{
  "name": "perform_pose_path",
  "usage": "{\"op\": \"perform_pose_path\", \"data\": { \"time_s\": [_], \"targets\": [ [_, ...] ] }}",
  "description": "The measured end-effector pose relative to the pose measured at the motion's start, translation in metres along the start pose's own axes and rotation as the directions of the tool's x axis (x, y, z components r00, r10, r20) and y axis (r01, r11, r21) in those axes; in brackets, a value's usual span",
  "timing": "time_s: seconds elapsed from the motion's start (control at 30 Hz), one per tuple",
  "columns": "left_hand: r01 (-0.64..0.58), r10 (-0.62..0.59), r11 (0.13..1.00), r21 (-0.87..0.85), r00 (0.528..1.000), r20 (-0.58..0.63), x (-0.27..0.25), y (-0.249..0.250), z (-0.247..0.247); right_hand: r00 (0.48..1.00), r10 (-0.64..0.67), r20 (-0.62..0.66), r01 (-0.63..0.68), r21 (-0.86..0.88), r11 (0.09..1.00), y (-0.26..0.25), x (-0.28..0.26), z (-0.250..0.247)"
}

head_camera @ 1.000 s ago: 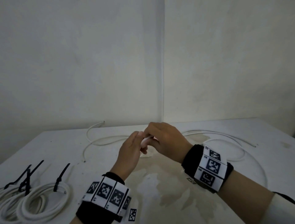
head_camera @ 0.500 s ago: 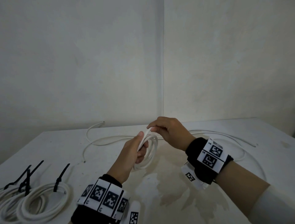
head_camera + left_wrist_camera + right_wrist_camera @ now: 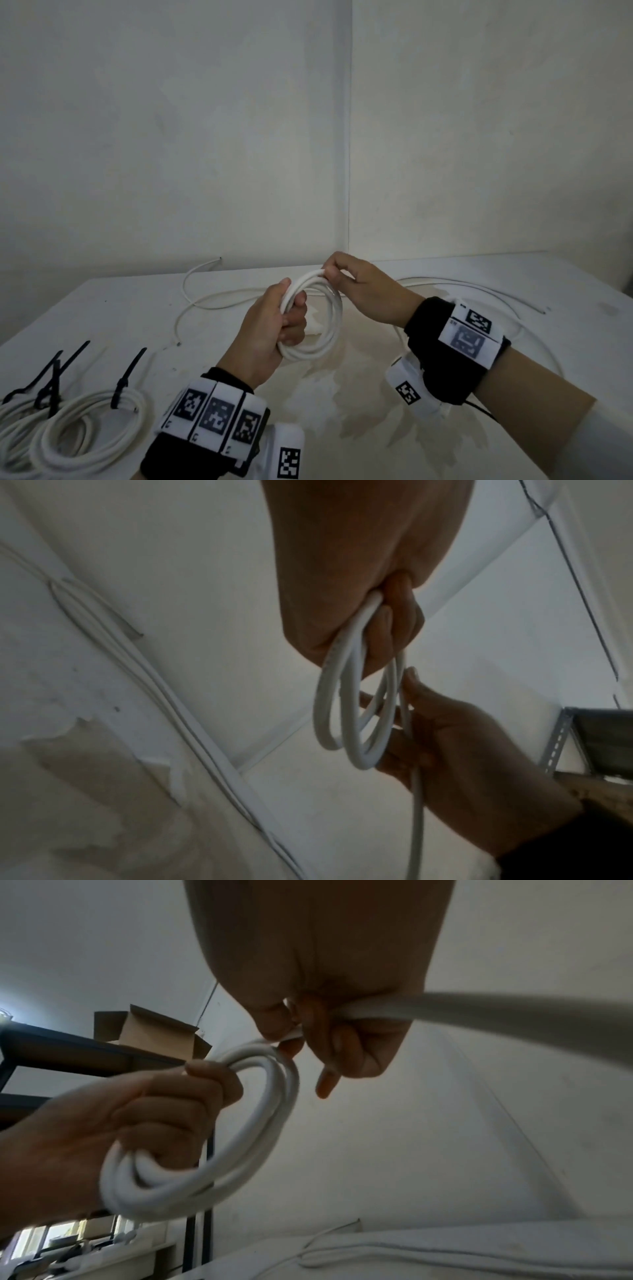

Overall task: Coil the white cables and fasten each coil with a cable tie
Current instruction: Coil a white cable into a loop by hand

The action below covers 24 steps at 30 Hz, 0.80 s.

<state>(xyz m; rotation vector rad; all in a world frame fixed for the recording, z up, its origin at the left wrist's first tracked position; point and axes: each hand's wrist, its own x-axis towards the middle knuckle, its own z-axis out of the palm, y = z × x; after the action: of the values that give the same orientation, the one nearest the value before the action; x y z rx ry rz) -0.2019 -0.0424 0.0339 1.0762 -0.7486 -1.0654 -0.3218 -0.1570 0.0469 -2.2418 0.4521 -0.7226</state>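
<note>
While the left hand [image 3: 270, 329] wraps its curled fingers round one side of the half-made coil [image 3: 322, 322] of white cable, holding it up above the desk [image 3: 342, 428], the right hand [image 3: 363, 291] pinches the strand at the coil's top between thumb and fingertips. The loose cable [image 3: 479, 291] trails over the desk behind; finished coils [image 3: 89, 428] fastened with black cable ties [image 3: 128, 373] lie at the near left.

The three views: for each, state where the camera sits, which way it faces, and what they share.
Head: on the head, looking down at the table; both hands show.
Left wrist: under the left hand, facing along it to the coil.
Right wrist: under the right hand, facing the left hand.
Shared: the coil and both hands.
</note>
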Motion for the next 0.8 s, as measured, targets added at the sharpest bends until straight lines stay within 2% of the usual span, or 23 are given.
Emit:
{"op": "perform_pose_path", "data": {
  "time_s": [0.1, 0.17, 0.43, 0.63, 0.73, 0.8],
  "targets": [
    [-0.014, 0.014, 1.000, 0.013, 1.000, 0.015, 0.001, 0.000, 0.000, 0.993, 0.095, 0.066, -0.107, 0.197, 0.975, -0.004, -0.004, 0.002],
    [-0.011, 0.010, 1.000, 0.017, 0.999, 0.031, 0.001, 0.000, -0.002, 0.991, 0.100, 0.088, -0.119, 0.255, 0.960, -0.005, -0.006, 0.001],
    [0.045, -0.047, 0.998, 0.034, 0.996, 0.077, -0.009, 0.002, -0.003, 0.996, -0.016, 0.090, 0.000, 0.173, 0.985, 0.000, -0.005, -0.009],
    [-0.031, 0.030, 0.964, 0.263, 1.000, 0.009, -0.012, 0.000, 0.011, 0.997, -0.032, 0.074, 0.017, 0.188, 0.982, 0.004, -0.008, -0.009],
    [-0.047, 0.054, 0.968, 0.247, 0.998, -0.022, -0.011, -0.001, 0.014, 0.999, -0.035, 0.018, 0.031, 0.183, 0.983, 0.005, -0.009, -0.007],
    [-0.053, 0.063, 0.981, 0.185, 0.997, -0.051, -0.010, 0.001, 0.011, 0.998, -0.059, -0.030, 0.062, 0.112, 0.992, 0.010, -0.009, -0.006]
  ]
}}
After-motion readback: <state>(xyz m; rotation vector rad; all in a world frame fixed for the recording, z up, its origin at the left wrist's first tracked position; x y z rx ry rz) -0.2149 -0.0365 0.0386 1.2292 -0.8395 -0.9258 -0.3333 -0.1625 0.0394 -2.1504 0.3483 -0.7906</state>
